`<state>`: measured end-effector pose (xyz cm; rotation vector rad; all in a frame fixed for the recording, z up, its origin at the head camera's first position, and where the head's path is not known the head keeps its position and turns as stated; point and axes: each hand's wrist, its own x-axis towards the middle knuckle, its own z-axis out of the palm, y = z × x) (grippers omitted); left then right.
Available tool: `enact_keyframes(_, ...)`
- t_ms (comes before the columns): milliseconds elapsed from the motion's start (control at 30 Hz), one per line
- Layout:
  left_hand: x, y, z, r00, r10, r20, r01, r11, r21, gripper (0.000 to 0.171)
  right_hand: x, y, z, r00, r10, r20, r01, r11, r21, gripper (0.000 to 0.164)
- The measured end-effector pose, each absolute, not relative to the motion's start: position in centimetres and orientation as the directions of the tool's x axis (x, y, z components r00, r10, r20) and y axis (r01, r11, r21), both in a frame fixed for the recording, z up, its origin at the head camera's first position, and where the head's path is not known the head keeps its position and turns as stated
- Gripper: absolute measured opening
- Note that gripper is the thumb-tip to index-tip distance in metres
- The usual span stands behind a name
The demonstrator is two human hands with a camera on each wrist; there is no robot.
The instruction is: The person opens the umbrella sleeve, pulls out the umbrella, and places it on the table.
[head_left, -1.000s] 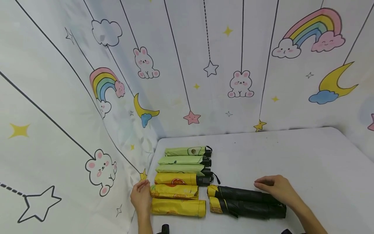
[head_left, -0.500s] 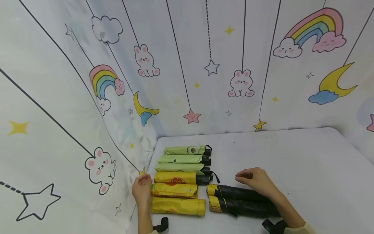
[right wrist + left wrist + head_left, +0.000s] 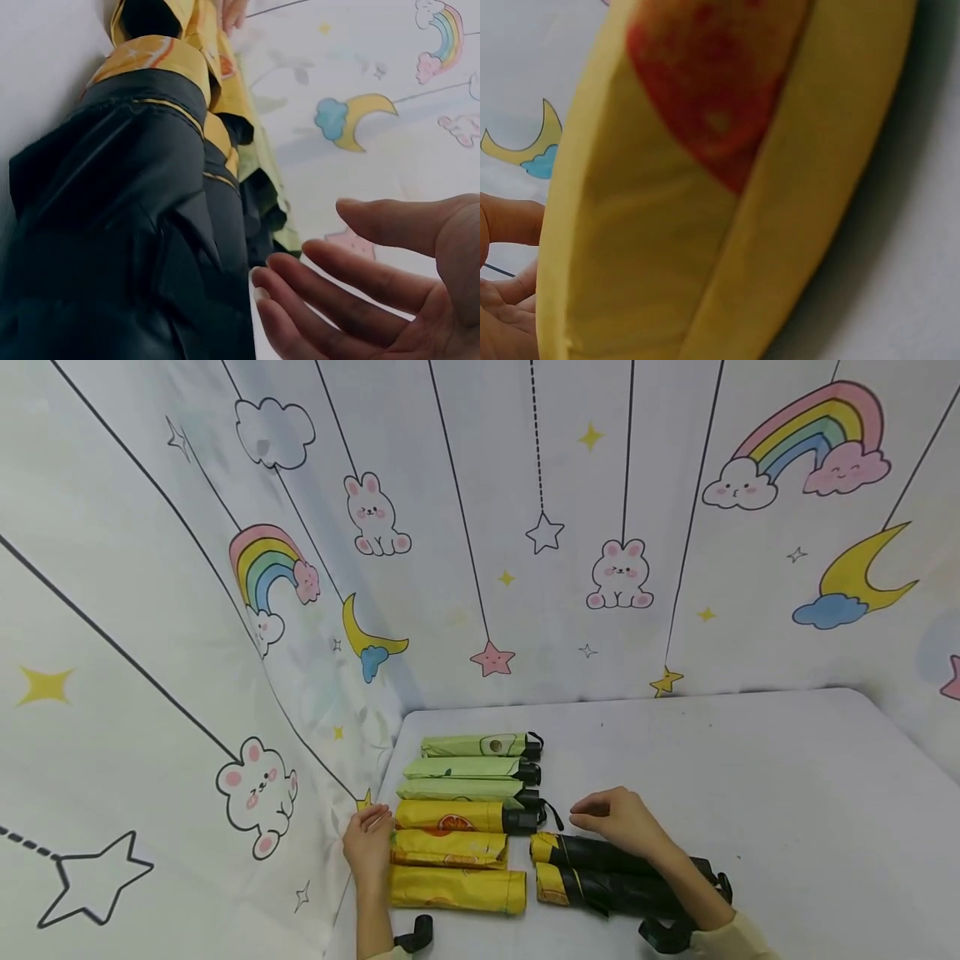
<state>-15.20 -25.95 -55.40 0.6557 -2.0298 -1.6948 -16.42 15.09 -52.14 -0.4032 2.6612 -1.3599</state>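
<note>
1. Six rolls lie side by side on the left of the table (image 3: 787, 793): three green umbrellas (image 3: 461, 768), one yellow umbrella (image 3: 450, 817) with a black handle (image 3: 520, 821), and two yellow rolls (image 3: 459, 891) with no handle in sight; two black umbrellas (image 3: 622, 893) lie to their right, nearly end to end with the yellow rolls, a narrow gap between.
2. Left hand (image 3: 367, 847): just beside the left ends of the yellow pieces, fingers bent and close together; whether they touch cloth I cannot tell.
3. Right hand (image 3: 615, 818): over the upper black umbrella, fingers loosely fanned, pinching nothing; the tips point toward the yellow umbrella's strap (image 3: 555, 814), near but apart.
4. The step looks like squaring up the row; to do it well, I would set the left hand as a stop at the ends, nudge by the firm handle rather than the strap, and keep the right forearm (image 3: 693, 885) clear of the black umbrellas.
5. Only the right wrist view shows the thumb (image 3: 397, 225) well apart from the fingers; the left wrist view is mostly yellow cloth (image 3: 652, 247) with a red patch (image 3: 705, 97); the head view alone gives the whole layout, patterned curtain (image 3: 480, 485) behind.
</note>
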Motion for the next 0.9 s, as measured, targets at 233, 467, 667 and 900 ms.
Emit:
enact_keyframes(233, -15.5, -25.8, -55.5, -0.809, -0.588, 0.015, -0.114, 0.181, 0.977, 0.034, -16.9, 13.6, -52.6, -0.951, -0.310, 0.014, -0.192, 0.551, -0.812, 0.021)
enact_keyframes(467, -15.9, -25.8, -55.5, -0.823, -0.568, 0.005, -0.105, 0.161, 0.981, 0.035, -17.4, 12.2, -53.1, -0.952, -0.306, 0.003, -0.189, 0.579, -0.793, 0.023)
enact_keyframes(667, -16.2, -25.7, -55.5, -0.829, -0.560, -0.002, -0.106, 0.152, 0.983, 0.036, -17.8, 11.1, -53.2, -0.953, -0.303, -0.006, -0.179, 0.579, -0.795, 0.027)
enact_keyframes(900, -16.3, -25.7, -55.6, -0.827, -0.563, 0.001, -0.108, 0.160, 0.981, 0.038, -18.3, 10.2, -53.9, -0.940, -0.340, -0.014, -0.198, 0.579, -0.791, 0.032)
